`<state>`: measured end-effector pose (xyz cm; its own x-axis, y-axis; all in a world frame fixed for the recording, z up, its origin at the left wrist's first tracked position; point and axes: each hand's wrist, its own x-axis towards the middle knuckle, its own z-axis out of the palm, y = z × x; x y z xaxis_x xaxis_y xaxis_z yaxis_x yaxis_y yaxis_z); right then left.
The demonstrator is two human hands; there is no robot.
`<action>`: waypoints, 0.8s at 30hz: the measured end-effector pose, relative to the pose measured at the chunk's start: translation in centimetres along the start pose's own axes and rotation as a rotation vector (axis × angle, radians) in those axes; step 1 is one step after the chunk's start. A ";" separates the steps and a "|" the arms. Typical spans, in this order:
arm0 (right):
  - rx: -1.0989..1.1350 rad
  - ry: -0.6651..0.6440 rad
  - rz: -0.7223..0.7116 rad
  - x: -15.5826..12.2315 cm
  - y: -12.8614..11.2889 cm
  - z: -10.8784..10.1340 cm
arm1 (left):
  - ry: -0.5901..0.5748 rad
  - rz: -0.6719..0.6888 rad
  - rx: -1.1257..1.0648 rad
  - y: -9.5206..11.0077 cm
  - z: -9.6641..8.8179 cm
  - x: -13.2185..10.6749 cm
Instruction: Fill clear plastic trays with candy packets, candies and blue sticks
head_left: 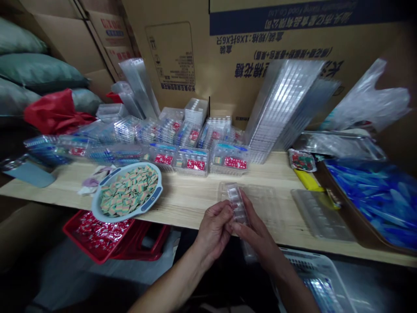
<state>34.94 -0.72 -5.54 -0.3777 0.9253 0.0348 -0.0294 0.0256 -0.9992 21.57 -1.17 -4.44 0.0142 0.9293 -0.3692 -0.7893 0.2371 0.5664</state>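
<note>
Clear plastic strip stands upright over the counter edge, pinched between left hand and right hand; two-sided grip keeps it steady. Flat clear tray lies just behind.

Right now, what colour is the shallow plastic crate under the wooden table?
The shallow plastic crate is red, best seen in the head view.

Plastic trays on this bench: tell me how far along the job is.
Done: a row of clear packs stands filled along the back, with red packets inside. In hand: the left hand and right hand hold a small clear plastic strip. Left: the bowl is heaped with striped squares, and tall stacks of empty trays stand behind.
</note>
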 end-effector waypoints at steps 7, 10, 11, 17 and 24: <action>0.008 -0.002 -0.019 0.3 0.3 0.8 | -0.005 0.028 0.002 0.4 -0.7 -0.1; 0.068 -0.007 -0.002 0.5 1.2 1.2 | -0.017 0.047 0.042 0.8 -0.4 -0.5; 0.090 -0.001 -0.002 0.6 1.5 1.4 | -0.027 0.062 0.070 0.9 -0.2 -0.6; 0.204 0.126 0.028 1.0 1.2 2.2 | -0.009 0.203 0.224 3.2 0.0 -1.5; 0.258 0.246 0.211 2.1 -0.6 -0.7 | 0.152 0.285 0.443 10.6 -5.4 -0.4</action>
<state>34.80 1.43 -4.93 -0.1684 0.9638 -0.2067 -0.2178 -0.2408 -0.9458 9.86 -0.59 -2.29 -0.2771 0.9307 -0.2389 -0.4141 0.1087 0.9037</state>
